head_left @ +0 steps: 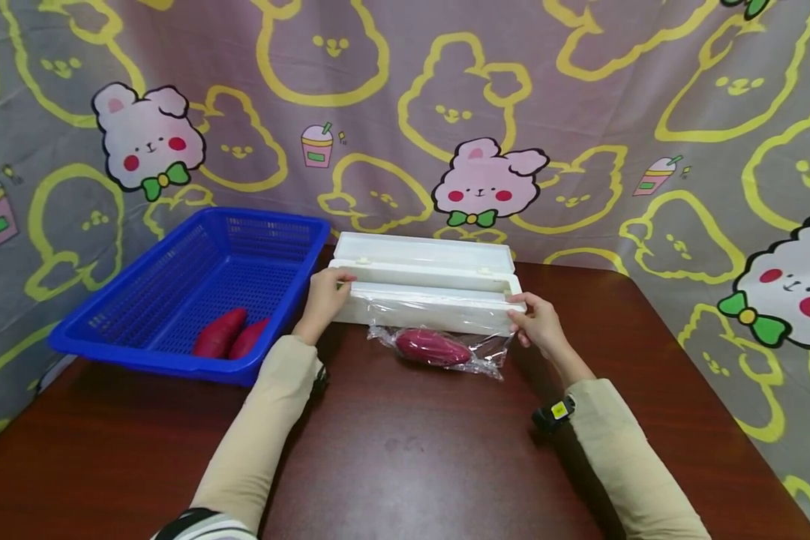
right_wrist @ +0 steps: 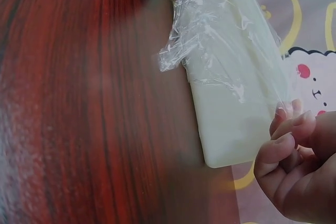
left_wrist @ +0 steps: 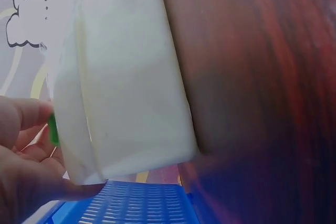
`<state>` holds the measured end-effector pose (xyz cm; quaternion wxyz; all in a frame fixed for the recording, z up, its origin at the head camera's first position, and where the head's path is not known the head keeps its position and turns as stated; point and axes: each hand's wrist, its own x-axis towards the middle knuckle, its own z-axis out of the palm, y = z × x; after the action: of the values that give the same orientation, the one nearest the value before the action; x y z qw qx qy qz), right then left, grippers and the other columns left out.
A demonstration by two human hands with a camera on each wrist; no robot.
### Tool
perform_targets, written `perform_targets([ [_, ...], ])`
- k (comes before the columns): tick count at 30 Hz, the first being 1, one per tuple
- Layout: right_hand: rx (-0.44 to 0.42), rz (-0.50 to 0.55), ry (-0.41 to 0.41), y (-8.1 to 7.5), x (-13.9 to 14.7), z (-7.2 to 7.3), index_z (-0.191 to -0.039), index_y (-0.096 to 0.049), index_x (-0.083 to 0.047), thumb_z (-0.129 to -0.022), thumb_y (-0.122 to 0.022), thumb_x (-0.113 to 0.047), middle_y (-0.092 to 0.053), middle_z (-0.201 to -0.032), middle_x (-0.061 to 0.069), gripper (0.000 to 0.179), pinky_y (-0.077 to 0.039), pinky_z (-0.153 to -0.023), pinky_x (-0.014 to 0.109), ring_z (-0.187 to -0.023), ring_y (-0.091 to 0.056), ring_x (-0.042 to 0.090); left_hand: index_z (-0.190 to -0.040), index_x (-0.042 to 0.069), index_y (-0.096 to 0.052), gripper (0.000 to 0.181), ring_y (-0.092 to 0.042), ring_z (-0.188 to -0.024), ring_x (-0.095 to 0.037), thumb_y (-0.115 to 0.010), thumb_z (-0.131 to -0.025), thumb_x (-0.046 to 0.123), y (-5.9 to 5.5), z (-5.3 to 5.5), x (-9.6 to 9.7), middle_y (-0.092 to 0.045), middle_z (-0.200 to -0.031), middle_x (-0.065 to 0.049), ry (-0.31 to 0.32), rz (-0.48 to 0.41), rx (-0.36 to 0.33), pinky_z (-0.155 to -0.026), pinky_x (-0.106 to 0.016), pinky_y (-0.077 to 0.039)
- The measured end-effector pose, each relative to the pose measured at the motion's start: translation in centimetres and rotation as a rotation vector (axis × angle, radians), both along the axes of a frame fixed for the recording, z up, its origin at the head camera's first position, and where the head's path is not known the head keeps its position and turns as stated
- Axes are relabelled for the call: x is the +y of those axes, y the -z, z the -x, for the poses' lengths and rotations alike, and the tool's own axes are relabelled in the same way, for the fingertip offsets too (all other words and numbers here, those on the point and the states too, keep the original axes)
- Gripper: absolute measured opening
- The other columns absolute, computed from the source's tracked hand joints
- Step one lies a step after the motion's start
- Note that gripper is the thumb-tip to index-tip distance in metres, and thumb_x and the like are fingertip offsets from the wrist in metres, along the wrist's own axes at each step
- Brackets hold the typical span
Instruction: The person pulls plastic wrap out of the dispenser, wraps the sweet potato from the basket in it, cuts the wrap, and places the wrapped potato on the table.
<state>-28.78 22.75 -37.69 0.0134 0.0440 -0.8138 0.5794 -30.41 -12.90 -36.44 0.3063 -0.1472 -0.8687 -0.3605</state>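
Note:
A long white cling film box point(head_left: 418, 307) lies across the table with its lid point(head_left: 425, 251) raised at the back. Clear cling film point(head_left: 486, 346) comes over its front wall, and a red sweet potato point(head_left: 432, 347) lies wrapped in the film just before the box. My left hand point(head_left: 324, 300) grips the box's left end, its fingers beside a small green piece point(left_wrist: 53, 128) and its thumb against the end wall. At the right end, my right hand point(head_left: 540, 322) pinches the film edge between thumb and fingers, its other fingers curled.
On the left stands a blue plastic basket point(head_left: 155, 360) with red sweet potatoes point(head_left: 220, 334) in its near corner. A patterned cloth point(head_left: 378, 97) hangs right behind the brown table point(head_left: 412, 465). Both forearms reach in over the table's front.

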Motion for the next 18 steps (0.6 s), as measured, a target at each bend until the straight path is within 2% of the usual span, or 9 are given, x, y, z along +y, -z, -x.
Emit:
perform_targets([
  [6,-0.006,0.013,-0.017,0.0,0.1,-0.1,-0.116,-0.046,0.008,-0.088,-0.051,0.002,-0.050,-0.051,0.003,0.029,-0.035,-0.034,0.018,-0.035,-0.041,0.006,-0.081,-0.008,-0.068,0.029,-0.061,-0.082,-0.034,-0.046,-0.067,-0.020,0.3,0.1,-0.3,-0.065,-0.082,-0.020,-0.034,-0.032,0.013,-0.075,-0.041,-0.045],
  [10,-0.049,0.024,-0.059,-0.2,0.3,-0.2,-0.123,-0.042,0.007,-0.090,-0.050,-0.002,-0.055,-0.056,0.005,0.035,-0.037,-0.035,0.019,-0.035,-0.044,0.006,-0.088,-0.007,-0.067,0.020,-0.059,-0.088,-0.034,-0.054,-0.073,-0.012,0.2,-0.2,-0.2,-0.065,-0.088,-0.020,-0.057,-0.049,-0.049,-0.079,-0.041,-0.043],
  [13,-0.094,0.005,-0.110,-0.6,0.4,-0.4,-0.130,-0.035,0.004,-0.092,-0.049,-0.010,-0.061,-0.065,0.009,0.043,-0.041,-0.037,0.022,-0.037,-0.048,0.008,-0.095,-0.005,-0.065,0.018,-0.055,-0.092,-0.035,-0.060,-0.079,0.000,-0.6,-0.9,0.1,-0.063,-0.092,-0.019,-0.092,-0.048,-0.093,-0.083,-0.044,-0.038],
  [18,-0.149,-0.010,-0.206,-1.4,0.4,-1.1,-0.138,-0.020,0.000,-0.091,-0.051,-0.031,-0.064,-0.085,0.012,0.064,-0.044,-0.042,0.026,-0.044,-0.056,0.013,-0.093,-0.005,-0.062,0.018,-0.054,-0.086,-0.035,-0.052,-0.087,0.009,-2.3,-2.2,0.5,-0.061,-0.087,-0.020,-0.090,0.005,-0.061,-0.078,-0.044,-0.039],
])
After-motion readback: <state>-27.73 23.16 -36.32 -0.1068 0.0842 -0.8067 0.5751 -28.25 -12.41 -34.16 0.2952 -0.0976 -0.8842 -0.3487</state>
